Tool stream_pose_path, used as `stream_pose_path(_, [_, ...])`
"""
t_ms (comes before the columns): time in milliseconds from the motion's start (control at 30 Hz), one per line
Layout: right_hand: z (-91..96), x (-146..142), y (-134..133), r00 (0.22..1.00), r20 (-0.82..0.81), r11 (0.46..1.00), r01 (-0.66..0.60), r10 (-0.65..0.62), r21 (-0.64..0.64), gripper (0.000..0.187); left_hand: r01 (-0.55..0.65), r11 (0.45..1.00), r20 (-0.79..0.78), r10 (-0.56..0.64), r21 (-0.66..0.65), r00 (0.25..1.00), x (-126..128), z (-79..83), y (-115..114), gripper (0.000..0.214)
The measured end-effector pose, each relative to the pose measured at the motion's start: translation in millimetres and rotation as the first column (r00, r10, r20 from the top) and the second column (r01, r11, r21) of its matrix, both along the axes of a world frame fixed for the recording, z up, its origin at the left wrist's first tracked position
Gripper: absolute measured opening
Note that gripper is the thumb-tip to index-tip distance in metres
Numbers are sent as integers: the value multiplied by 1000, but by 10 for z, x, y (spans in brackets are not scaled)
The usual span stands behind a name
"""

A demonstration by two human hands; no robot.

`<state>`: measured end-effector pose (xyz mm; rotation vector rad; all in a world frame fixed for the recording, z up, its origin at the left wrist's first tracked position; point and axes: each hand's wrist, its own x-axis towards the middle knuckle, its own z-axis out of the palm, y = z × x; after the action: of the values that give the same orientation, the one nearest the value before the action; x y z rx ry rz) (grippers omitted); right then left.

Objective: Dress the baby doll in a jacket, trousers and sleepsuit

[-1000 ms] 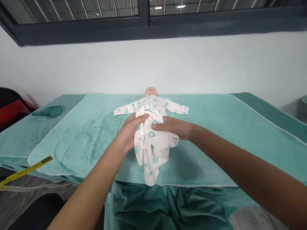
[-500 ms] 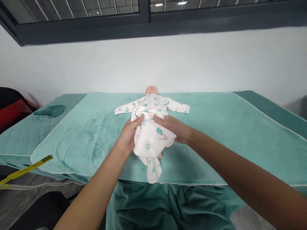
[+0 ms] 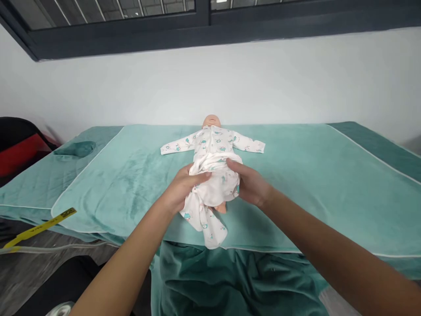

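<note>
A baby doll (image 3: 211, 120) lies on its back, its head toward the wall. It wears a white long-sleeved baby top (image 3: 215, 139) with a green print, both sleeves spread out sideways. Over its lower body are matching baby pants (image 3: 215, 186), bunched at the waist, with a loose leg trailing toward me. My left hand (image 3: 184, 186) grips the pants on the left, thumb on top of the cloth. On the right, my right hand (image 3: 248, 180) pinches the waistband, fingers partly hidden behind it. Part of a bare foot (image 3: 221, 207) shows below the pants.
The doll lies on a bed with a teal plush cover (image 3: 131, 175), which has a face hole (image 3: 75, 149) at left. A white wall (image 3: 279, 83) and dark window frame (image 3: 148, 37) rise behind. A yellow tag (image 3: 42, 227) on a cable hangs at front left.
Both hands have lowered the pants from above the doll onto its belly and hips. The gathered waistband now lies wider and flatter across the body, and the top is less covered.
</note>
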<state>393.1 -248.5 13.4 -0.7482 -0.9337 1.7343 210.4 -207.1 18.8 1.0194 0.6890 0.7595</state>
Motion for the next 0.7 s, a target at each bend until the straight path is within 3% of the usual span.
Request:
stream_pose_path(100, [-84, -110, -61, 994, 19, 994, -108, 108, -15, 53, -122, 992, 86, 124, -29, 989, 32, -12, 51, 44])
stream_pose_path(200, [-107, -144, -83, 984, 49, 985, -172, 172, -23, 54, -64, 996, 128, 72, -67, 989, 28, -43, 26, 46])
stream_pose_path(433, [-267, -31, -203, 1000, 24, 1000, -20, 20, -2, 44, 112, 971, 133, -85, -212, 987, -19, -120, -190, 40])
stream_pose_path(600, [-497, 22, -464, 965, 255, 994, 82, -62, -70, 44, 194, 958, -136, -225, -209, 965, -75, -163, -255, 45])
stream_pose_path(700, [-633, 28, -565, 855, 481, 956, 275, -193, -105, 41, 185, 982, -372, -181, -25, 910, -35, -237, -256, 44])
